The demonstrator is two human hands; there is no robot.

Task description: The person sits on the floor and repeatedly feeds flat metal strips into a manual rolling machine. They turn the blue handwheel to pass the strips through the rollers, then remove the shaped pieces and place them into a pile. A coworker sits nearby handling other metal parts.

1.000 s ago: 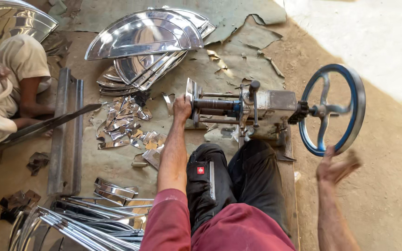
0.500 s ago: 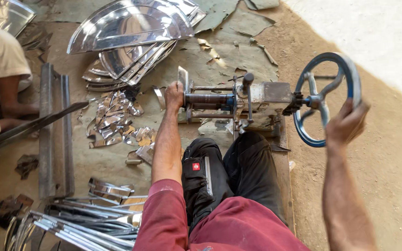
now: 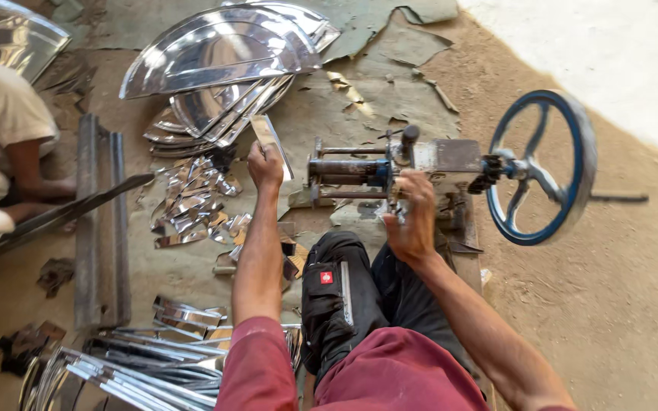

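Glossy metal strip (image 3: pixel 270 144) (mirror-bright).

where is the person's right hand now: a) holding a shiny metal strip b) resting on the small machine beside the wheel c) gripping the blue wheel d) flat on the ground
b: the right hand lies on the small machine, apart from the blue wheel; the left hand is the one holding the shiny metal strip.
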